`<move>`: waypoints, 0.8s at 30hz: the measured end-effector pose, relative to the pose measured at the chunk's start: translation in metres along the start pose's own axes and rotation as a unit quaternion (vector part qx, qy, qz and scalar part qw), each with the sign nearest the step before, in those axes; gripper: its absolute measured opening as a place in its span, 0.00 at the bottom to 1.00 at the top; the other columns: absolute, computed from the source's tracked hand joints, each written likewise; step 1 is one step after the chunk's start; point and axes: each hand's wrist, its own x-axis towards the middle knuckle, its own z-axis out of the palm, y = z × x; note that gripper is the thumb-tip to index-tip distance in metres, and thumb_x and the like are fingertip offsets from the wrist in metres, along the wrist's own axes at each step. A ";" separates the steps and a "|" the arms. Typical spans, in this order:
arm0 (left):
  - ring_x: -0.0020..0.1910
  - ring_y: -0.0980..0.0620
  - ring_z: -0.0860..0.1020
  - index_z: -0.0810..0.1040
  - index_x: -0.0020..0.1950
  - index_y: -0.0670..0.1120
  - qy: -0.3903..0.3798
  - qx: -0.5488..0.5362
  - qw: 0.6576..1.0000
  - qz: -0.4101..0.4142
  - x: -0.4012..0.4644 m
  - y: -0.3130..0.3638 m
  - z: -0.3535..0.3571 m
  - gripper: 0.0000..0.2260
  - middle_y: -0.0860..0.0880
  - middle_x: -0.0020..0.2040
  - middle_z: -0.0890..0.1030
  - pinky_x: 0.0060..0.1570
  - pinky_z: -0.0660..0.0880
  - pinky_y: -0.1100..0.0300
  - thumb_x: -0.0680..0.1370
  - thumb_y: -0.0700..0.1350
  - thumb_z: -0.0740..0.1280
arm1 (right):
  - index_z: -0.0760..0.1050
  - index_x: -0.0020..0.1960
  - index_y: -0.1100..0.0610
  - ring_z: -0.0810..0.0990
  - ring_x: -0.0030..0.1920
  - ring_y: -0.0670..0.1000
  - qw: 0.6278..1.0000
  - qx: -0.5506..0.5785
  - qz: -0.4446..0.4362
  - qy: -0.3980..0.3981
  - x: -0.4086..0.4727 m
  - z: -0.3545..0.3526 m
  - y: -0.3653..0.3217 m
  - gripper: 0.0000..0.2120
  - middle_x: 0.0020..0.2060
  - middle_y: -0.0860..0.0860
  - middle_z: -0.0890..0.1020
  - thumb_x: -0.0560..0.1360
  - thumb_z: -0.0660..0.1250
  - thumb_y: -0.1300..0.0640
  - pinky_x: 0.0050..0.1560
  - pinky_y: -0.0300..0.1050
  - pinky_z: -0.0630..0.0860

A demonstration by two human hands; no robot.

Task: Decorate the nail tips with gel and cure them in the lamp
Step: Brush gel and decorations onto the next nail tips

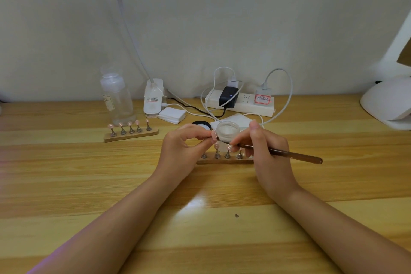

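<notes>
Left hand [186,142]: pinching 1 pink nail tip [214,135] between thumb and fingers, lifting it off the desk so the surface is facing the brush.
Right hand [264,147]: gripping the brown brush [289,154] like a pen, low on the shaft for fine control; the bristle end is meeting the held tip, though actual contact is too small to confirm.
Gel jar [227,130]: sitting open just behind the hands, keeping gel within a short dip; its black lid [201,124] is lying just beside it.
Near holder [224,160]: standing under the hands, partly hidden, with other tips waiting upright on pegs.
Far holder [131,134]: carrying 5 pink tips, parked well apart to the left, by the clear bottle [116,100].
Curing lamp [388,104]: waiting at the desk's right edge, nothing visibly inside.
Stage: judging by this, gel is being applied; curing is not yet begun.
</notes>
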 end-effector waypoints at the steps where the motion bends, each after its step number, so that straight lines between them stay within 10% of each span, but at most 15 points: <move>1: 0.40 0.57 0.77 0.82 0.44 0.47 0.002 0.001 1.000 0.001 0.000 0.000 0.000 0.06 0.51 0.39 0.81 0.44 0.72 0.71 0.69 0.38 0.72 | 0.79 0.32 0.55 0.80 0.32 0.46 1.000 0.003 0.008 0.006 0.000 0.000 0.000 0.21 0.29 0.52 0.82 0.77 0.54 0.51 0.36 0.33 0.72; 11: 0.43 0.68 0.73 0.80 0.40 0.51 0.014 0.018 1.000 -0.016 0.000 0.003 -0.001 0.08 0.54 0.42 0.76 0.46 0.68 0.76 0.68 0.38 0.73 | 0.78 0.33 0.58 0.77 0.30 0.42 0.998 0.002 -0.034 0.047 0.001 0.000 0.001 0.21 0.28 0.51 0.80 0.78 0.53 0.55 0.33 0.30 0.68; 24: 0.39 0.55 0.74 0.79 0.36 0.52 0.015 0.036 0.999 0.004 0.000 0.001 0.001 0.10 0.52 0.37 0.77 0.41 0.69 0.72 0.68 0.38 0.73 | 0.79 0.38 0.59 0.77 0.34 0.42 0.990 -0.086 -0.107 -0.005 -0.002 0.002 0.001 0.21 0.31 0.48 0.80 0.78 0.52 0.52 0.35 0.34 0.71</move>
